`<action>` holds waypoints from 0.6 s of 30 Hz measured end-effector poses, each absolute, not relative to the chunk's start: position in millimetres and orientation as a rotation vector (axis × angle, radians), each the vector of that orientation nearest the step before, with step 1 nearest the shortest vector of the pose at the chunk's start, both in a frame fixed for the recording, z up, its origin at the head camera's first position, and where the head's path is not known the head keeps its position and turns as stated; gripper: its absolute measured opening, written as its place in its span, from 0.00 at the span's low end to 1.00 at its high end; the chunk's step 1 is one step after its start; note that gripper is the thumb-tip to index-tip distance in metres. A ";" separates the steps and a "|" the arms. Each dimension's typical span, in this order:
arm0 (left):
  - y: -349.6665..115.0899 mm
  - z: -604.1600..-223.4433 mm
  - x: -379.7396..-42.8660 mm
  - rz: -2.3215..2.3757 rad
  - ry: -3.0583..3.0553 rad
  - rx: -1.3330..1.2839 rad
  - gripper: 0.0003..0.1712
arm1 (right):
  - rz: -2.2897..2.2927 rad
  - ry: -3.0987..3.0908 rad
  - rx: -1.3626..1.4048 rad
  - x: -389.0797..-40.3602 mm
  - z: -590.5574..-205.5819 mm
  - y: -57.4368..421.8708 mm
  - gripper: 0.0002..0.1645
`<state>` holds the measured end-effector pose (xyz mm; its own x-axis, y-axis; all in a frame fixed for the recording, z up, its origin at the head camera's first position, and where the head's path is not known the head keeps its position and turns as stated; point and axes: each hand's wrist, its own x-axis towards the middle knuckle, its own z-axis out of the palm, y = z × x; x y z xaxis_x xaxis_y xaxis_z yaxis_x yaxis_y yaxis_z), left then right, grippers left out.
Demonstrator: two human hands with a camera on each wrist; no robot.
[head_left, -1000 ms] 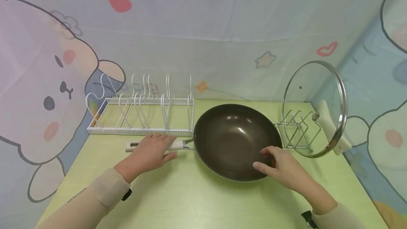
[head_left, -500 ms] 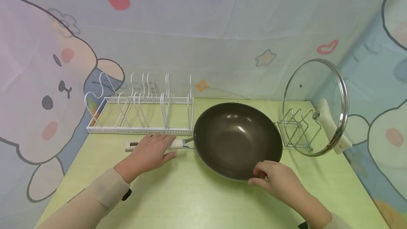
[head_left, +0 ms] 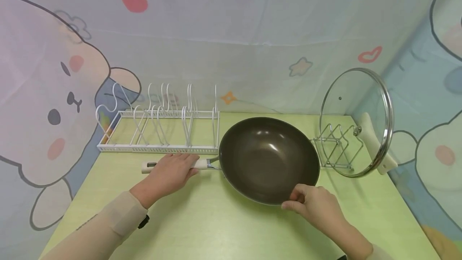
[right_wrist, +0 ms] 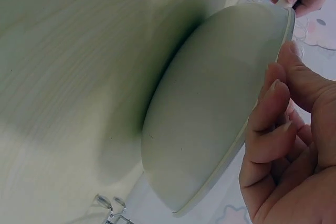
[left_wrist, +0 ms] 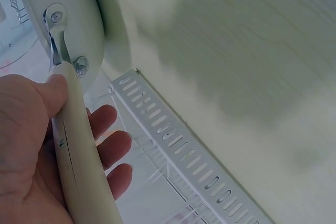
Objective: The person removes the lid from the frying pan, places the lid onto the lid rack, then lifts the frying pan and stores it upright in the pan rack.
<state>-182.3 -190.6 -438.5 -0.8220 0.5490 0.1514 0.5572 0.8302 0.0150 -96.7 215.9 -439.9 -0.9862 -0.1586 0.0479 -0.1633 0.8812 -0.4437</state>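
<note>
Left hand (head_left: 171, 175) gripping the beige handle (left_wrist: 79, 145), at 9 o'clock on the wok (head_left: 267, 159), set mid-table (head_left: 231, 228); right hand (head_left: 315, 204) curled at the wok's 5 o'clock edge, whether pinching it I cannot tell. Outward: white pan rack (head_left: 177, 149) at 10 o'clock; glass lid (head_left: 346, 111) on edge in a wire stand (head_left: 339, 141) at 3 o'clock. Likely hazard: a swing of the wok towards 3 o'clock could topple the lid
</note>
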 end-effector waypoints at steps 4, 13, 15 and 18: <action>-190.8 -439.3 -182.3 -0.088 -2.849 -0.885 0.18 | 0.818 -3.089 0.136 -97.0 -440.5 215.2 0.23; -190.3 -440.7 -182.2 -0.100 -2.832 -0.878 0.18 | 0.848 -3.168 0.010 -95.7 -443.8 216.6 0.28; -190.1 -440.8 -182.1 -0.101 -2.831 -0.875 0.18 | 0.922 -3.192 -0.011 -95.3 -444.4 216.8 0.30; -190.2 -440.9 -182.3 -0.099 -2.829 -0.877 0.18 | 1.133 -3.212 -0.020 -95.2 -445.2 218.3 0.31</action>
<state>-182.3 -190.2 -440.9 -0.8106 0.5544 0.1884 0.5662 0.8242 0.0107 -95.2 218.3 -445.2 -0.9652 -0.0759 -0.2502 0.0979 0.7824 -0.6150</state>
